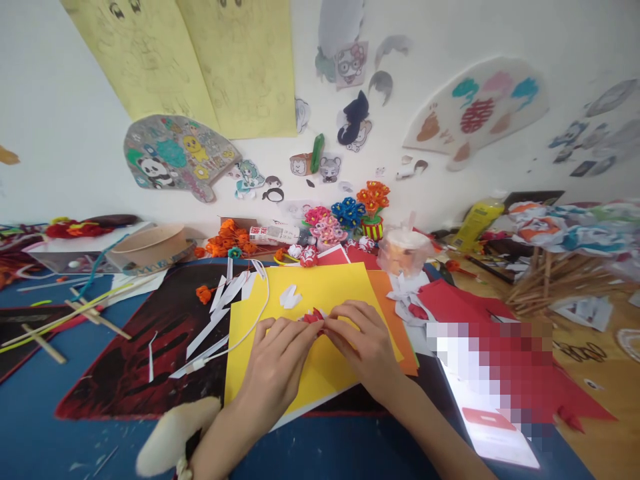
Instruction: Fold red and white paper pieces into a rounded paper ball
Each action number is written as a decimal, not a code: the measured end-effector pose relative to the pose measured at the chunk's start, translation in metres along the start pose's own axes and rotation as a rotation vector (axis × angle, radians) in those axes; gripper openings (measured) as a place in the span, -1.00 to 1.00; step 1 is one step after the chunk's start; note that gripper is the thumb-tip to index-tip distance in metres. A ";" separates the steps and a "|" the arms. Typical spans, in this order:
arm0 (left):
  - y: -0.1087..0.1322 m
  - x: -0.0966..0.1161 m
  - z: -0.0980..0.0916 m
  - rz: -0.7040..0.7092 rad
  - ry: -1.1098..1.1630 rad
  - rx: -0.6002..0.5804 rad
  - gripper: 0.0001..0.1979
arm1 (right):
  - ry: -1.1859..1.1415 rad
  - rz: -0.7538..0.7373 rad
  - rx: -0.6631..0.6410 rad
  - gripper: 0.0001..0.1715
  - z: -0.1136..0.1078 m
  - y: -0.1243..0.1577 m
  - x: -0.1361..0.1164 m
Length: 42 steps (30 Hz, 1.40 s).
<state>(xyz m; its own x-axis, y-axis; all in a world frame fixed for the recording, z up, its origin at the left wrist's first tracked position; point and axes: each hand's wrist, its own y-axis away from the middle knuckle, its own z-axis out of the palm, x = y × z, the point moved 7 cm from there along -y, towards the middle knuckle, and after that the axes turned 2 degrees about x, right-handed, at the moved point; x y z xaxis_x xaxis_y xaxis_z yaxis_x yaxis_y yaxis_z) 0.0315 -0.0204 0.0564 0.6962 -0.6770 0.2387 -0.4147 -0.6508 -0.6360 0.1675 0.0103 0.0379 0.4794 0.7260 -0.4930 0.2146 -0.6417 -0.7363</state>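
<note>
My left hand [283, 350] and my right hand [361, 338] meet over a yellow paper sheet [345, 287]. Between their fingertips is a small folded red-and-white paper piece [314, 316], largely covered by the fingers. Both hands have thumb and fingers pinched on it. Just beyond them, a folded white paper piece [290, 297] lies on the yellow sheet. A white cable [263, 307] curves across the sheet's left side. Orange paper [385, 293] shows under the yellow sheet's right edge.
White paper strips [215, 330] lie to the left. Red paper [475, 333] and a lit phone [493, 413] are at the right. Behind stand a lidded cup [404, 250], a blue craft flower bunch [349, 212] and a cardboard bowl [147, 247]. Wrapped sticks [545, 267] stand far right.
</note>
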 end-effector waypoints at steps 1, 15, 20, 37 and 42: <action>-0.001 0.000 0.000 0.000 -0.009 0.003 -0.63 | -0.016 -0.005 -0.004 -0.80 0.000 0.000 0.000; 0.000 0.000 0.002 -0.006 0.021 -0.003 -0.66 | -0.232 0.114 -0.040 -0.82 0.002 -0.003 0.011; 0.000 0.001 0.002 0.004 0.037 -0.002 -0.65 | -0.248 0.112 -0.039 -0.82 0.002 -0.003 0.011; 0.001 0.004 0.001 0.068 -0.042 0.042 -0.65 | 0.115 -0.240 0.029 -0.83 -0.004 -0.005 -0.023; 0.003 0.012 0.001 0.181 -0.238 0.118 -0.68 | 0.191 -0.309 0.136 -0.85 -0.005 0.002 -0.027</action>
<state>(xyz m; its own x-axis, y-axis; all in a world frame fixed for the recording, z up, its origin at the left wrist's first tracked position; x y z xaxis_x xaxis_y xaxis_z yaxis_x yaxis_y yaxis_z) 0.0388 -0.0300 0.0564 0.7407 -0.6696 -0.0555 -0.4833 -0.4736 -0.7362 0.1592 -0.0118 0.0514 0.5621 0.8130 -0.1522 0.2655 -0.3516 -0.8977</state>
